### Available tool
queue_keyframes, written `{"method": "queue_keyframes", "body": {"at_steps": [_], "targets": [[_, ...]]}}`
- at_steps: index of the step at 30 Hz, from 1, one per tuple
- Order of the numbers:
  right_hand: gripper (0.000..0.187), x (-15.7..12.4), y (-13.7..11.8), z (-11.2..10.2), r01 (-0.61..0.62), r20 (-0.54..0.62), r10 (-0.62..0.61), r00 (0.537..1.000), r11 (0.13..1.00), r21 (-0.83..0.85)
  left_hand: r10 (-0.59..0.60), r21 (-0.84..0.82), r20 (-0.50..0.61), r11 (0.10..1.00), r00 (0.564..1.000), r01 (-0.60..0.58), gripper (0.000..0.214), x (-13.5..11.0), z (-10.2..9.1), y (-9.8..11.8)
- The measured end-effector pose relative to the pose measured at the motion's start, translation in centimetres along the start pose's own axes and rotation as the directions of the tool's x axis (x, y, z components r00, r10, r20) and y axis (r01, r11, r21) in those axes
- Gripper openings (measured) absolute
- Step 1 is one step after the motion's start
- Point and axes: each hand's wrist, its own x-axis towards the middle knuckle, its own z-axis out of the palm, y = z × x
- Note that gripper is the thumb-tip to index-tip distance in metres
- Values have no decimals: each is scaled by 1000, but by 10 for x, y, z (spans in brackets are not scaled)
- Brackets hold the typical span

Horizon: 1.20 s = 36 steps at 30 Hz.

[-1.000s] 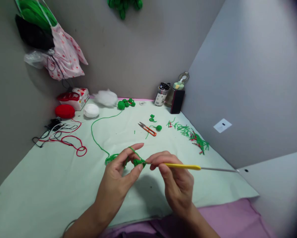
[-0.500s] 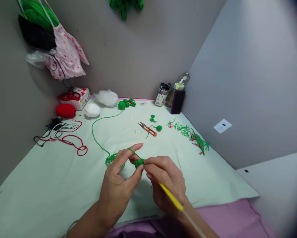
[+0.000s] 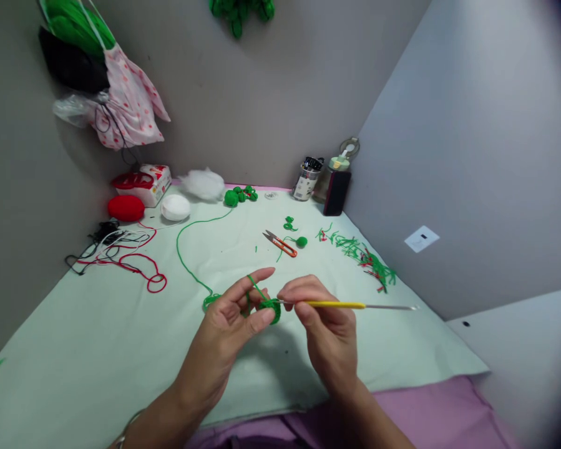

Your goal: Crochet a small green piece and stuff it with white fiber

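Between thumb and fingers, my left hand (image 3: 228, 327) pinches a small green crochet piece (image 3: 274, 312). Green yarn (image 3: 256, 287) loops over its raised index finger and runs down to the piece. My right hand (image 3: 329, 330) grips a crochet hook (image 3: 339, 304) with a yellow handle, held nearly level and pointing left. The hook's tip meets the top edge of the piece; the exact stitch is too small to see. Behind my left hand lies a loose heap of green yarn (image 3: 211, 302), its strand leading back to a green ball (image 3: 231, 198).
Orange-handled thread snips (image 3: 280, 243) lie beyond my hands, beside a small green ball (image 3: 301, 242). Yarn scraps (image 3: 359, 252) are strewn at right. A phone (image 3: 337, 193) leans near a pen cup (image 3: 306, 181). Red yarn (image 3: 126, 208), white yarn (image 3: 175, 207) and tangled strands (image 3: 116, 246) sit at left.
The hook has swung from slanting down toward me to nearly level, its back end now pointing right. My right hand has turned with it, and the green piece has tilted.
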Motion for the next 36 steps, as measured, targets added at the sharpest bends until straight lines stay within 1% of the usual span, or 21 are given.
{"method": "queue_keyframes", "body": {"at_steps": [4,7,10,11,13,14,16,18,19,20,22,23,24,25,26,28,29,31,33,34,36], "targets": [[17,-5,-1,-1,23,-64,-28,998,997,-69,24,83,-30,996,999,-21,44,0,-5,-1],[17,-5,-2,-6,-21,-77,20,997,1000,-19,41,98,-66,995,997,-34,37,0,-6,2],[19,-2,0,-8,-115,-43,121,992,986,119,50,95,-59,995,997,-44,36,0,-5,4],[20,0,2,-7,-131,-16,134,991,981,140,53,106,-39,993,998,-49,38,0,-4,4],[18,1,4,-5,-116,28,114,993,987,109,50,140,8,989,999,-51,43,0,-4,3],[16,1,4,-3,-90,36,87,996,993,72,45,161,22,986,999,-48,43,0,-4,2],[14,-1,4,0,-34,15,34,999,999,3,48,187,7,981,999,-49,42,1,-4,0],[16,-4,3,3,19,-4,-20,1000,998,-63,66,166,-36,984,997,-59,41,2,-3,-2],[18,-6,3,4,57,-1,-57,998,990,-130,66,127,-52,990,996,-59,42,2,-2,-3],[22,-8,3,5,117,18,-116,993,968,-224,51,71,-56,996,997,-47,44,3,-1,-4],[32,-12,5,5,286,98,-270,958,863,-417,-27,-74,-23,997,999,25,48,3,1,-4],[36,-13,5,5,355,135,-333,933,806,-473,-83,-142,9,986,997,83,50,4,2,-4],[38,-13,5,4,379,137,-359,923,790,-481,-134,-199,38,970,990,139,50,5,2,-3],[36,-13,5,4,343,97,-337,937,824,-451,-173,-241,52,954,984,180,49,6,1,-2],[32,-11,5,3,274,36,-282,959,883,-381,-198,-266,52,942,979,205,48,7,1,-1],[23,-7,4,3,95,-83,-109,991,983,-160,-186,-257,4,949,983,181,43,8,-1,0],[19,-5,4,3,28,-100,-32,994,999,-41,-152,-220,-28,965,988,143,42,8,-2,1],[15,-2,4,4,-55,-71,63,996,993,107,-61,-93,-57,994,997,56,40,7,-2,0],[13,-1,5,5,-96,-12,98,995,987,128,12,30,-39,1000,999,-11,38,4,-1,-1],[13,-1,6,5,-110,-3,112,994,987,116,22,63,-22,998,1000,-21,38,3,-1,-2],[12,-2,7,5,-158,-14,162,987,979,128,16,70,0,997,1000,-15,37,1,-1,-2]]}}
